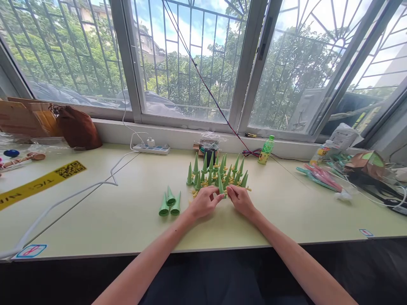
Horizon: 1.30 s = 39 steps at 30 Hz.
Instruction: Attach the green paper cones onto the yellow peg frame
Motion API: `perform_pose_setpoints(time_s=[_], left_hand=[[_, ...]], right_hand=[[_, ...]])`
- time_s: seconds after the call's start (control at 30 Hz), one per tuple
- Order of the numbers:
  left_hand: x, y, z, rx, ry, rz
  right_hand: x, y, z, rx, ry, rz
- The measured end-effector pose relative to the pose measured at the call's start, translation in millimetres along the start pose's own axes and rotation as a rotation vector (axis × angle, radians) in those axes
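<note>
My left hand (206, 201) is closed around the lower part of a green cone (221, 185), which points upward. Close to its right side, my right hand (240, 199) pinches a small yellowish piece at the cone's base; the fingers hide most of it. Just beyond both hands stands a dense group of green cones (196, 164), many with small yellow pieces sticking out near their bases. Left of my left hand, three more green cones (171, 197) lie together with their hollow ends facing me.
A power strip (152, 148) with a white cable (112, 173), a dark box (210, 154) and a green bottle (266, 150) line the windowsill side. A brown pouch (78, 129) stands at the left. Pink and teal plastic bags (322, 177) lie at the right.
</note>
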State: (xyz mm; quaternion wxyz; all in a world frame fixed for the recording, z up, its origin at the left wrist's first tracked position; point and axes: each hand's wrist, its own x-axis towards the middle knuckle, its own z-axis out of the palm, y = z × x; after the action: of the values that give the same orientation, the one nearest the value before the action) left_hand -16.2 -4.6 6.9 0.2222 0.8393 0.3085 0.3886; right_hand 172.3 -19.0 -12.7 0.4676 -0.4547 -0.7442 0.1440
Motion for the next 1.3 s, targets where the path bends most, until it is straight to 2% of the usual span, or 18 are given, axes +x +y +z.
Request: perform_pose_setpoints(time_s=[0.3, 0.53, 0.63, 0.77, 0.9, 1.0, 1.1, 1.3], left_hand=[[-3.3, -6.6, 2.2, -0.034, -0.005, 0.082], [-1.9, -9.0, 2.8, 0.03, 0.039, 0.075], [1.3, -10.0, 4.8, 0.034, 0.094, 0.028], [6.1, -9.5, 4.5, -0.024, 0.127, -0.146], [7.6, -7.1, 2.4, -0.209, 0.049, -0.33], [7.6, -5.5, 2.2, -0.365, -0.08, -0.432], [7.4, -3.8, 1.6, -0.451, -0.167, -0.45], [5.5, -2.5, -0.5, -0.517, -0.204, -0.443]], right_hand=[[-0.1, -0.3, 2.1, -0.023, 0.008, 0.01], [1.1, -6.1, 2.5, -0.021, 0.007, 0.023], [1.7, -8.0, 2.0, -0.021, 0.033, 0.033], [2.2, -9.2, 0.0, -0.027, 0.087, 0.056], [2.1, -9.5, -0.9, -0.027, 0.092, 0.05], [1.7, -8.5, -0.2, -0.027, 0.05, 0.02], [1.2, -6.0, 0.5, -0.037, 0.019, -0.003], [0.2, -1.2, 0.9, -0.036, 0.0, -0.014]])
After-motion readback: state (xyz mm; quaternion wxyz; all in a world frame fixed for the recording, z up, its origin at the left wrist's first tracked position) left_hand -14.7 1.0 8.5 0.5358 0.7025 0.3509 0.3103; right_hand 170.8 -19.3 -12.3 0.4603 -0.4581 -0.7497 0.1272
